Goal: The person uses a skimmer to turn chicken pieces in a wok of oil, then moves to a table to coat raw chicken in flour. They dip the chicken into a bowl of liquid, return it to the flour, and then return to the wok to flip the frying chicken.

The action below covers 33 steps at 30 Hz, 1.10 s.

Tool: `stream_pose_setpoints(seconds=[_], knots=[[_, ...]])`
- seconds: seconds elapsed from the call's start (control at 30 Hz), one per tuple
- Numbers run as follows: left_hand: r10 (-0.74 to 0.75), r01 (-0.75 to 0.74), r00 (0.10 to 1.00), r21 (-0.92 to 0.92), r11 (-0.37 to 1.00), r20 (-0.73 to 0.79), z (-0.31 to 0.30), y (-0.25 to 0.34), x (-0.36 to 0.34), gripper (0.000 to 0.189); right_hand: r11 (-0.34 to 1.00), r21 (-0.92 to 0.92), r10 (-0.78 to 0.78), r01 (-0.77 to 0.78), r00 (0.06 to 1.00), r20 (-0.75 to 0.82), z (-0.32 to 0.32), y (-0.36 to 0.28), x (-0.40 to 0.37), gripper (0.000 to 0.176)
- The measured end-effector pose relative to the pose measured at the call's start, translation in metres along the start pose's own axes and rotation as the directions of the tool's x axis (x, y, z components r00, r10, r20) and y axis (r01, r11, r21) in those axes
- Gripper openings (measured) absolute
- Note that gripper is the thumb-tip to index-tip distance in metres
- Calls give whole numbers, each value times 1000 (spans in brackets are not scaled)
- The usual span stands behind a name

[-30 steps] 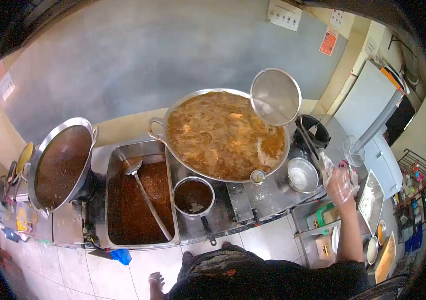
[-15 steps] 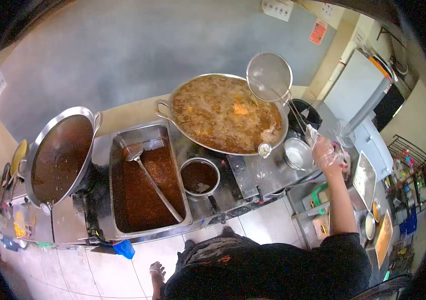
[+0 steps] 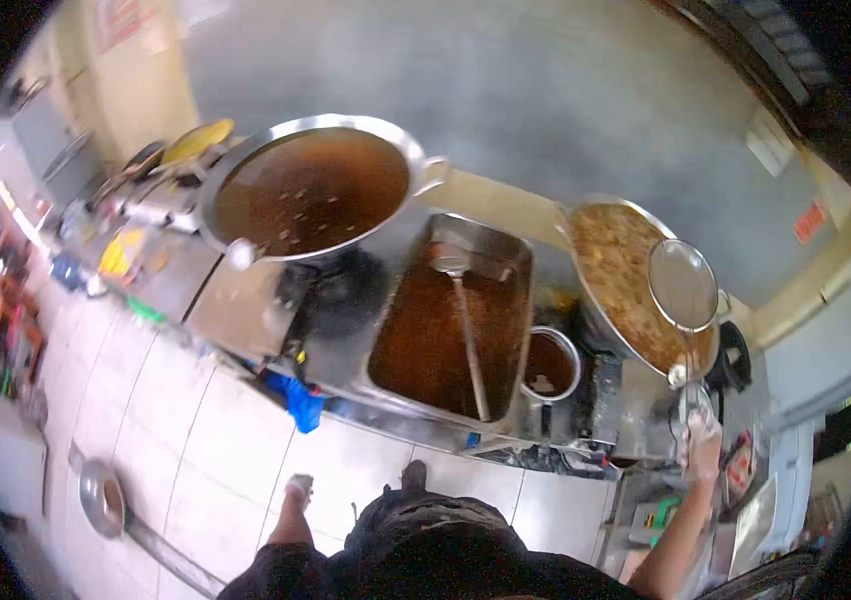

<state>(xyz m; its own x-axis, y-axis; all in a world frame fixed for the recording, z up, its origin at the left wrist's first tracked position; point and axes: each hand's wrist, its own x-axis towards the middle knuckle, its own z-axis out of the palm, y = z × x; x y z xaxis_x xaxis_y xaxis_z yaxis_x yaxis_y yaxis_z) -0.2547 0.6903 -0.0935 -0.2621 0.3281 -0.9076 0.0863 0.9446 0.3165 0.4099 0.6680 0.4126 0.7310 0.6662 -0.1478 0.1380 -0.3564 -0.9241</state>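
Observation:
My right hand (image 3: pixel 703 437), in a clear plastic glove, is closed round the handle of a round wire-mesh strainer (image 3: pixel 684 285). The strainer's mesh is over the right side of a wide pan of bubbling brown oil (image 3: pixel 618 262). Low beside my body hangs my left hand (image 3: pixel 299 487), also gloved; it is blurred, with its fingers seeming loose and nothing visible in it. Between the pans sits a deep steel tray (image 3: pixel 416 385) of dark red-brown liquid, with a long-handled ladle (image 3: pixel 471 345) resting inside. A small round pot (image 3: pixel 578 368) of dark liquid stands beside the tray.
A second wide pan (image 3: pixel 414 150) of dark oil stands at the counter's left. Past it are a yellow lid (image 3: pixel 198 140) and assorted cookware. A blue cloth-like thing (image 3: pixel 304 403) hangs from the front edge. On the lower left, a round metal vessel (image 3: pixel 96 490) has a long handle.
My view has swung left, so the counter things appear farther right. My right hand still grips the strainer over the oil pan. My left hand still hangs low.

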Motion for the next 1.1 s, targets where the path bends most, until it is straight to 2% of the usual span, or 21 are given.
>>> stream_pose_setpoints(seconds=[0.07,0.17,0.23,0.27,0.3,0.33,0.4,0.43,0.47,0.5,0.57,0.6,0.7,0.73,0.83,0.9,0.97,1.1], knots=[[72,-74,996,-37,997,-46,-10,13,-26,25,1000,12,7,-8,997,77,33,-9,-29,29],[235,-239,966,-30,971,-108,-21,-4,-21,28,999,24,-29,25,983,184,69,1,-60,34],[171,-166,979,51,985,-109,-26,-17,-29,28,994,3,-103,107,944,313,88,26,-71,38],[140,-130,984,93,987,-111,-32,-22,-35,28,967,-74,-204,242,920,335,101,36,-79,37],[121,-111,992,232,966,-30,-44,-45,-2,31,917,-143,-303,373,882,361,115,45,-87,37],[104,-97,995,335,937,-4,-56,-59,-3,32,856,-242,-360,457,863,356,131,65,-85,38],[58,-70,998,536,841,39,-83,-84,-12,34,834,-385,-262,395,898,354,160,61,-115,40],[30,-61,998,628,776,59,-96,-93,-15,35,544,-382,-662,747,662,352,175,81,-115,33],[-3,-52,997,711,701,76,-108,-100,-18,37,559,-499,-563,662,746,357,185,97,-116,34],[-20,4,1000,649,761,17,-123,-103,-24,36,557,-610,-453,564,822,346,195,102,-126,35],[-69,110,993,502,858,-100,-156,-108,-34,35,622,-587,-402,519,854,330,213,104,-137,37],[-21,54,995,363,930,-94,-176,-112,-33,31,651,-575,-376,496,868,324,222,102,-141,37],[203,-164,973,294,942,-108,-207,-104,-55,28,684,-560,-358,468,884,300,244,94,-151,39],[152,-120,980,230,966,-127,-215,-103,-47,27,654,-598,-361,464,886,292,253,99,-146,42],[108,-91,990,169,981,-94,-225,-110,-30,28,574,-688,-331,443,895,300,277,101,-140,53],[32,-33,999,206,978,5,-229,-117,-6,28,625,-656,-286,423,906,312,294,103,-127,58],[-25,14,997,142,990,74,-229,-117,-2,28,672,-616,-249,410,909,334,310,96,-127,62],[-4,7,978,-13,1000,209,-257,-100,-14,42,770,-535,-128,349,905,406,335,61,-155,70]])
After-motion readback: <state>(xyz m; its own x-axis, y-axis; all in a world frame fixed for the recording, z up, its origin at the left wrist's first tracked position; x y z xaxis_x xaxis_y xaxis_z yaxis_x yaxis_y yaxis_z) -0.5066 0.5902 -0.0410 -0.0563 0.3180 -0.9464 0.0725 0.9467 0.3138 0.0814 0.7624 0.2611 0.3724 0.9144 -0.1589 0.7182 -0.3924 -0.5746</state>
